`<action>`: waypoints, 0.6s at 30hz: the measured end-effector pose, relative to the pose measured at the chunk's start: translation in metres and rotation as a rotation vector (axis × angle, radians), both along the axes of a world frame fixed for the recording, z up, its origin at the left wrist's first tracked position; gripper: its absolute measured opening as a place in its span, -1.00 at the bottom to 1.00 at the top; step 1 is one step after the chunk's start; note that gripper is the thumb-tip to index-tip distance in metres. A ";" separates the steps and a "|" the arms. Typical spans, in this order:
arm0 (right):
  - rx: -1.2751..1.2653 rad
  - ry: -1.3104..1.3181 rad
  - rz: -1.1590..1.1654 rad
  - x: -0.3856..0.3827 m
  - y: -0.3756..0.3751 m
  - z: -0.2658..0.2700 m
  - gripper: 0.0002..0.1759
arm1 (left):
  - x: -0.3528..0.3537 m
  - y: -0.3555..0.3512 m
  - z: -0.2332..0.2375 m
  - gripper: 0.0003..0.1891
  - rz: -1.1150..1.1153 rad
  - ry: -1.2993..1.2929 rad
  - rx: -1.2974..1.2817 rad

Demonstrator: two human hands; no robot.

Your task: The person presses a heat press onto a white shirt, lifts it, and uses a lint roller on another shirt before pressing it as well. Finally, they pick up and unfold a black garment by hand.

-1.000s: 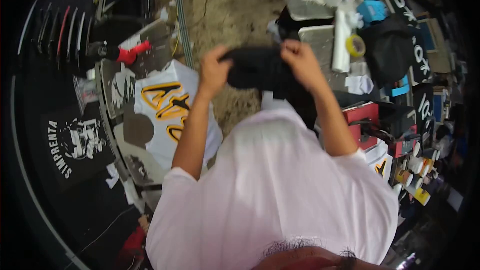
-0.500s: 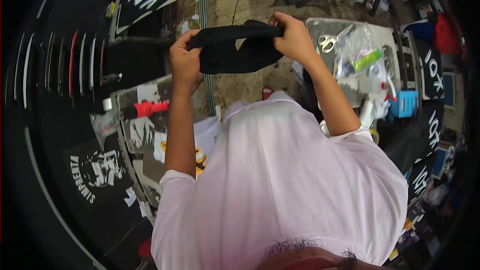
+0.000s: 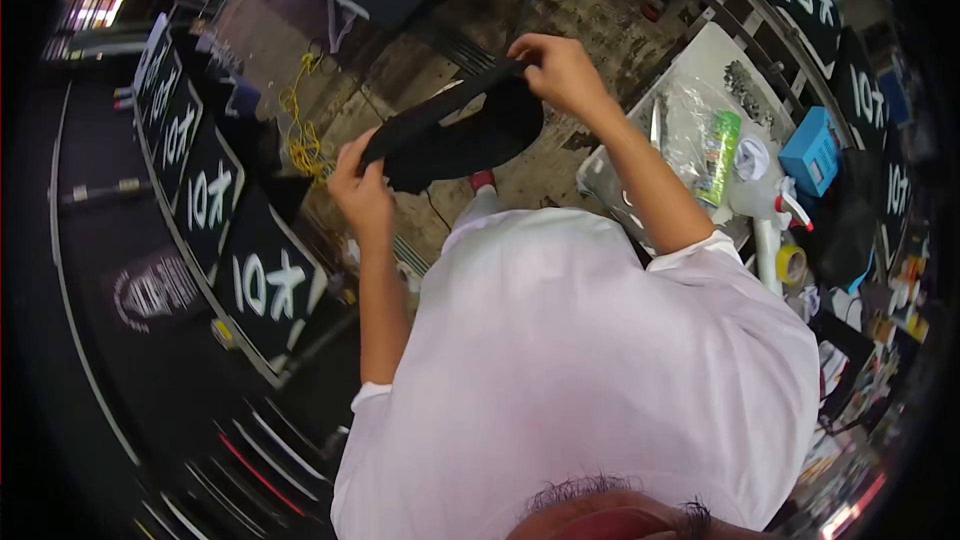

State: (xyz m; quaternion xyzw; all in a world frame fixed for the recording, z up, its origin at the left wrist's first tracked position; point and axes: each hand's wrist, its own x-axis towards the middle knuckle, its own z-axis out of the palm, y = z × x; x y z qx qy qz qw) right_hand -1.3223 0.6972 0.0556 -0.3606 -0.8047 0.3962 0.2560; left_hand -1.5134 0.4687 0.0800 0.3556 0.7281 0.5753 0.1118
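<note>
1. Left hand (image 3: 362, 190) – fingers curled and closed over the lower left end of a black cloth (image 3: 455, 140); the thumb lies along the top of the fabric. The hand is raised in front of the chest, forearm upright.
2. Right hand (image 3: 560, 70) – fingertips pressed together, pinching the upper right end of the same cloth. It sits higher and further out than the left hand.
3. Black cloth – held in the air between the two hands, above the concrete floor (image 3: 560, 10) and touching no surface. Its upper edge runs as a taut slanting band from the left hand up to the right; the rest sags beneath in a rounded fold. What kind of garment it is cannot be determined.
4. The person wears a white short-sleeved shirt (image 3: 580, 360), which fills the lower middle of the view.
5. Right of the person: a white table (image 3: 712, 40) carrying a clear plastic bag (image 3: 685, 115) with a green item (image 3: 722, 155) inside, a blue box (image 3: 808, 150), a white spray bottle (image 3: 768, 202) and a yellow tape roll (image 3: 790, 263).
6. Left of the person: black panels with white lettering (image 3: 268, 285) in a row, well apart from both hands
7. A yellow cord (image 3: 300, 130) lies tangled on the floor just beyond the left hand
</note>
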 end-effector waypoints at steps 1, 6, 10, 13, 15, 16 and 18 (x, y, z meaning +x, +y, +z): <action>-0.106 0.049 -0.022 -0.006 0.020 -0.002 -0.72 | -0.020 0.030 0.004 -0.72 -0.048 -0.119 0.003; -0.241 0.206 -0.240 -0.012 0.108 -0.009 -0.84 | -0.094 0.189 0.027 -0.67 -0.398 -0.686 0.017; -0.196 0.272 -0.425 0.006 0.171 -0.016 -0.83 | -0.091 0.309 0.031 -0.70 -0.606 -0.616 -0.012; -0.252 0.497 -0.621 0.014 0.240 -0.077 -0.81 | -0.065 0.384 0.031 -0.81 -0.656 0.261 -0.272; -0.195 0.418 -0.508 0.027 0.279 -0.056 -0.88 | -0.045 0.428 0.029 -0.79 -0.660 0.395 -0.269; -0.306 0.474 -0.412 0.031 0.302 -0.050 -0.85 | -0.042 0.452 0.017 -0.77 -0.648 0.411 -0.270; -0.144 0.309 -0.330 0.045 0.348 -0.037 -0.60 | -0.043 0.505 -0.009 -0.79 -0.670 0.354 -0.269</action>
